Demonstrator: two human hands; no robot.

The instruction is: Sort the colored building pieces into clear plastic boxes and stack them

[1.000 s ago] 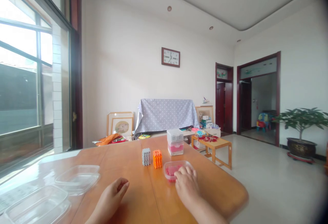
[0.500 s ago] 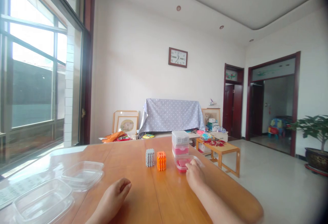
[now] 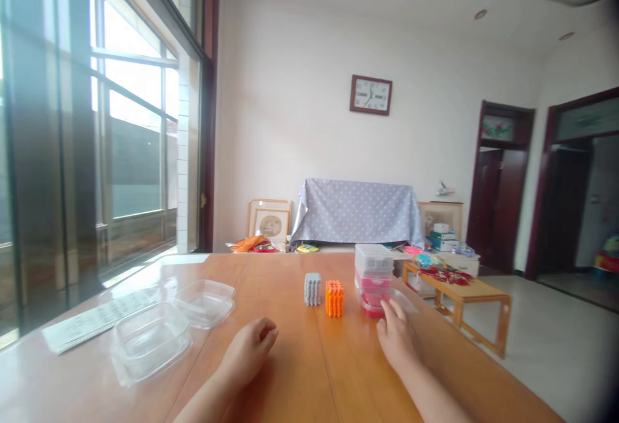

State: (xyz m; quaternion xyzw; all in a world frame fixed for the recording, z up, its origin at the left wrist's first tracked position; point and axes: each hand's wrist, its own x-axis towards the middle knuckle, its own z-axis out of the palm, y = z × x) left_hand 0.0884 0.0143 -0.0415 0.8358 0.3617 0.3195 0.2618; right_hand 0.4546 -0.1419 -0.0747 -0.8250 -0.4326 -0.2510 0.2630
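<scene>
My left hand (image 3: 252,347) rests on the wooden table, its fingers curled in loosely and nothing visible in them. My right hand (image 3: 397,339) reaches to the near edge of a clear container (image 3: 400,299) with red pieces (image 3: 371,305) in it. Its fingers are slightly apart, and I see nothing gripped between them. Right behind that container, a clear box (image 3: 374,260) is stacked over a box with pink contents (image 3: 373,280). Between my hands, farther back, a grey block of ribbed pieces (image 3: 312,289) stands beside an orange one (image 3: 334,298).
Two clear plastic containers, one nearer (image 3: 151,340) and one farther (image 3: 205,303), sit at the left of the table (image 3: 290,381). Printed sheets (image 3: 99,320) lie beyond them. A low wooden bench (image 3: 461,287) stands past the table's right edge.
The view has turned left, so everything sits farther right in the picture. My right hand has drawn back slightly from the red pieces and its fingers have spread. My left hand keeps its curl.
</scene>
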